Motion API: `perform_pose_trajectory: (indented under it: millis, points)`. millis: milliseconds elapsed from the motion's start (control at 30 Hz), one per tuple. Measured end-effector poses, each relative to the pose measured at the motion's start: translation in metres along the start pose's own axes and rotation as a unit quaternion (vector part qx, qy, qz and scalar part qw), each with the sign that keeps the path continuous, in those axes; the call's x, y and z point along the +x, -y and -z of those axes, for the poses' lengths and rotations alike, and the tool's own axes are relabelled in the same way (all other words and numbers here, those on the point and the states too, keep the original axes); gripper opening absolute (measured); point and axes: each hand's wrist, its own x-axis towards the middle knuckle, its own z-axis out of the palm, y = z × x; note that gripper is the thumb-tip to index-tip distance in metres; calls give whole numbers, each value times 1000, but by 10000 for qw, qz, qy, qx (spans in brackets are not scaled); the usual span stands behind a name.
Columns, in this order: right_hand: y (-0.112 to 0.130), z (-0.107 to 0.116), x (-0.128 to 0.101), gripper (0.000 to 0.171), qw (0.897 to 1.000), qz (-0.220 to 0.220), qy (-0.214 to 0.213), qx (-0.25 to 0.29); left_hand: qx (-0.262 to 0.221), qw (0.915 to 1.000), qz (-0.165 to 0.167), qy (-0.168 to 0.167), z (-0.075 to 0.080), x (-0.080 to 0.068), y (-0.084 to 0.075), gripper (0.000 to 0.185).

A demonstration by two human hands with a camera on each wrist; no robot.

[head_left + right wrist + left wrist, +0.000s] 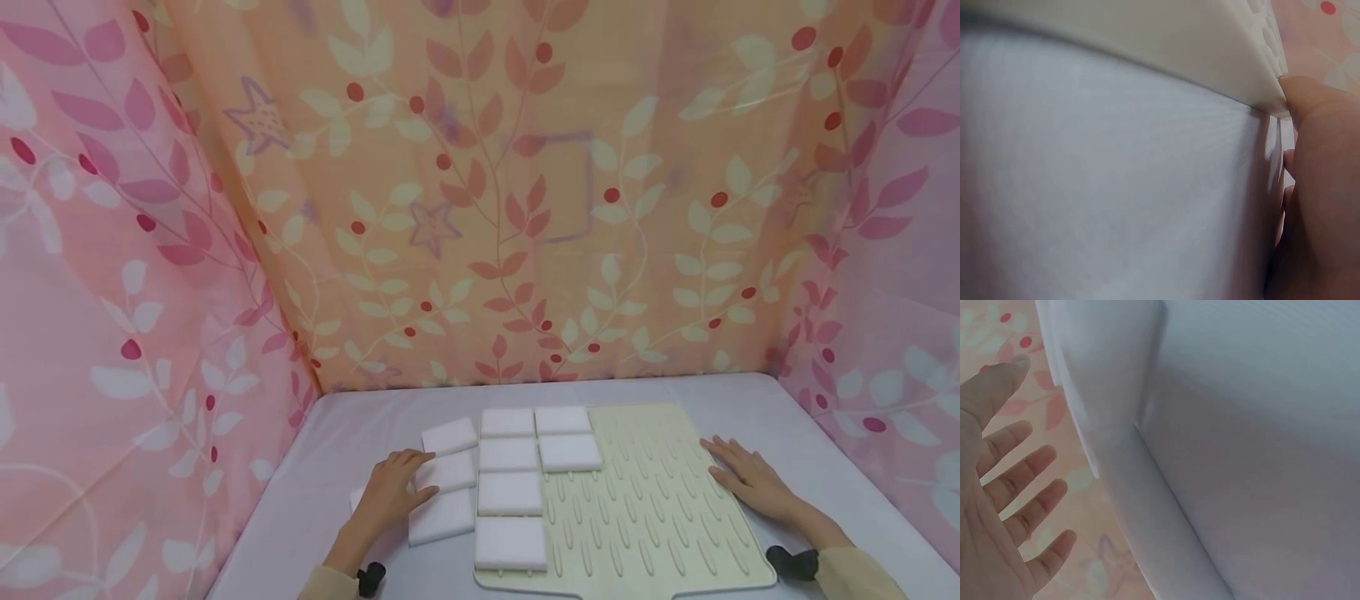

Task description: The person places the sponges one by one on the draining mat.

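A cream ridged mat (647,518) lies on the pale table. Several white foam blocks (510,493) sit in two columns on its left part. Three more white blocks (444,517) lie on the table just left of the mat. My left hand (392,493) rests on these loose blocks, fingers relaxed toward the middle block (452,471). In the left wrist view the palm (997,512) is spread beside a white block (1116,419). My right hand (744,479) lies flat on the mat's right edge. In the right wrist view a finger (1319,162) touches the mat's rim (1210,50).
Floral pink and orange curtains (480,208) close off the table on the left, back and right. The table surface (787,408) shows bare around the mat. The mat's right half holds no blocks. Black wrist straps (793,563) sit near the front edge.
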Motion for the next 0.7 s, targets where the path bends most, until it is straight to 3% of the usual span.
perform_pose_trajectory:
  millis: [467,700]
  points:
    - [-2,-3,-1,57,10000,54,-51,-28,128,9967,732,342,4,-27,34,55]
    - [-2,-2,0,58,9999,14,-42,-100,195,9963,807,205,9,-38,44,55]
